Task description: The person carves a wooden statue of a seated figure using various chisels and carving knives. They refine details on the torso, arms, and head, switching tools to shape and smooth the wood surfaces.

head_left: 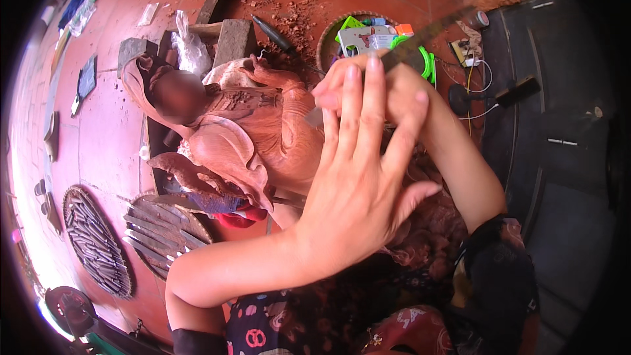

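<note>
A carved reddish-wood statue (227, 148) lies on its back, its head to the left and its folded draperies near the middle. Over it, my right hand (402, 85) is closed around a long, flat, dark metal bar tool (420, 38), possibly a file or chisel. The tool slants from upper right down to the statue's chest, where its narrow end shows just past my fingers. My left hand (358, 177) reaches across with straight, spread fingers, their tips lying against the right hand and tool. The lower part of the statue is partly hidden behind my hands.
At left, an oval basket (98, 240) holds many slim metal tools, beside a round tray (158, 233) of longer ones. A wooden block (236, 39) stands behind the statue. Beyond my right hand sits a basket (320, 46) of small items. Wood chips litter the tiled floor.
</note>
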The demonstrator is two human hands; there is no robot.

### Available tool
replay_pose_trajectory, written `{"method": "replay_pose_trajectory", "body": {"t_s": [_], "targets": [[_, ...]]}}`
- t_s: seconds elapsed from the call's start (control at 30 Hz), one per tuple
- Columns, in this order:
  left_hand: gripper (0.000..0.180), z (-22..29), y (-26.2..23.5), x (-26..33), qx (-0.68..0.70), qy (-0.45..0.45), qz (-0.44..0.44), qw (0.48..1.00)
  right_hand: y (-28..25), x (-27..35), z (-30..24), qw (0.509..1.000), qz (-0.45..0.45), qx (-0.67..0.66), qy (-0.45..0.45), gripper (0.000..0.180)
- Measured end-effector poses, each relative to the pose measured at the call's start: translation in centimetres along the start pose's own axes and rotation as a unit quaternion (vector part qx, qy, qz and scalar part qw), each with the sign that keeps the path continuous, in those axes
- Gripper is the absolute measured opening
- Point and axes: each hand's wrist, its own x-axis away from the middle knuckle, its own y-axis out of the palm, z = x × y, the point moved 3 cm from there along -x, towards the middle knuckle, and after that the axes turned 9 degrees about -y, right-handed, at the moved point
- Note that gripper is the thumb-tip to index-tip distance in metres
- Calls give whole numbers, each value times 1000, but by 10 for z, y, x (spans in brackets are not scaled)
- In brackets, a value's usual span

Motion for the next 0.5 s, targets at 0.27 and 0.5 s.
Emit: {"method": "replay_pose_trajectory", "body": {"t_s": [0.27,0.5], "targets": [[85,-1,-3,1,14,0,13,1000,1,2,7,999,40,10,2,26],[85,-2,-3,0,27,0,31,999,-1,-1,6,995,30,-60,75,17]]}}
